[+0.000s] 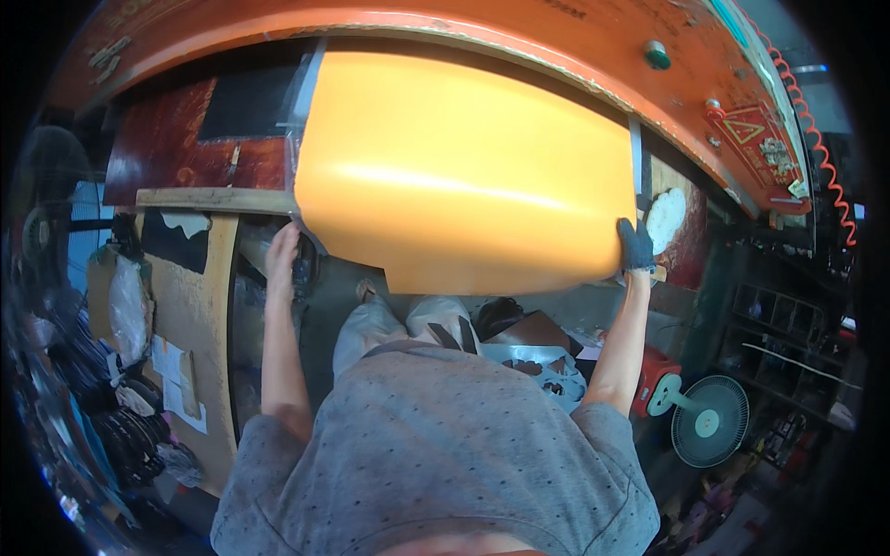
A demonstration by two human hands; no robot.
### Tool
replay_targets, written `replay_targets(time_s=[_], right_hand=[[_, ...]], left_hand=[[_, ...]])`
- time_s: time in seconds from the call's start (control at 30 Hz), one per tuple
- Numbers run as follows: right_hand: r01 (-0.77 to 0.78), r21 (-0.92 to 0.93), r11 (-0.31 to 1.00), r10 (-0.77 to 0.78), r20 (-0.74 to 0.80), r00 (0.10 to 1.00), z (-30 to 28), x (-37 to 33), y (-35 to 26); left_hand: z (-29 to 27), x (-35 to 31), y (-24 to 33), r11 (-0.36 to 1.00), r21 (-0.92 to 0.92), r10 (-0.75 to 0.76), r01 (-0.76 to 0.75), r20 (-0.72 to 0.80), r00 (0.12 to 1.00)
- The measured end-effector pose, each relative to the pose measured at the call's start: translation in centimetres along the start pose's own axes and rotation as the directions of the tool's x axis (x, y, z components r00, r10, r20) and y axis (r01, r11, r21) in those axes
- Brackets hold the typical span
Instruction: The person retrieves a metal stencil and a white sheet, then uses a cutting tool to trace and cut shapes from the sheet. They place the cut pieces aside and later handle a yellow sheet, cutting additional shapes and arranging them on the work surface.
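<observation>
A large, smooth yellow-orange sheet [464, 157] lies under the orange machine beam and curves down over the front edge towards me. At its right edge is my right hand [636, 246] in a dark glove, the thumb lying over the sheet and the hand closed about that edge. My left hand [283, 252], bare, is raised beside the sheet's lower left corner. Its fingers are stretched out and point up, with nothing visible in them. Grey layers show along the sheet's sides, partly hidden beneath it.
The orange machine beam [408, 26] spans the far side, with a green-capped knob [656, 56]. A wooden strip [213, 199] edges the dark red board at left. A fan [709, 422] stands at lower right, near crowded shelves. Cut-out scraps [547, 371] lie below the sheet.
</observation>
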State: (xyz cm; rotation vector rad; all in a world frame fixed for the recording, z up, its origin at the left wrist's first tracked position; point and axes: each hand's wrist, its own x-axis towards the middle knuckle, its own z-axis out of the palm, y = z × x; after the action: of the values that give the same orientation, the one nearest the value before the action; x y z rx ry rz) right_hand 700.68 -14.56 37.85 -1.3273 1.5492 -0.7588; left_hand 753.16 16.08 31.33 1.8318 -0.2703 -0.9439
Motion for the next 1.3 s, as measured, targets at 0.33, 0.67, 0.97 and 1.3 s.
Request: replay_targets(time_s=[0.33,0.67,0.97,1.3], right_hand=[[0.025,-0.301,0.953,-0.053,-0.083,0.995,-0.6,-0.1,1.2],[0.039,-0.186,0.982,-0.064,-0.133,0.989,2.7,-1.9,-2.5],[0.114,-0.620,0.776,-0.371,-0.304,0.877,6.0,15.5,-7.0],[0.125,-0.095,0.988,-0.153,-0.422,0.893,7.0,0.2,1.8]], left_hand=[[0.8,-1.3,3.4,0.983,-0.107,0.179,-0.148,0.405,0.897],[-0.6,1.8,13.6,0.759,0.343,0.488,-0.554,0.264,0.832],[9.1,5.5,24.7,0.060,0.865,0.762,-0.497,0.283,0.583],[5.2,-15.8,32.9,0.069,-0.788,0.910,-0.612,0.301,-0.285]])
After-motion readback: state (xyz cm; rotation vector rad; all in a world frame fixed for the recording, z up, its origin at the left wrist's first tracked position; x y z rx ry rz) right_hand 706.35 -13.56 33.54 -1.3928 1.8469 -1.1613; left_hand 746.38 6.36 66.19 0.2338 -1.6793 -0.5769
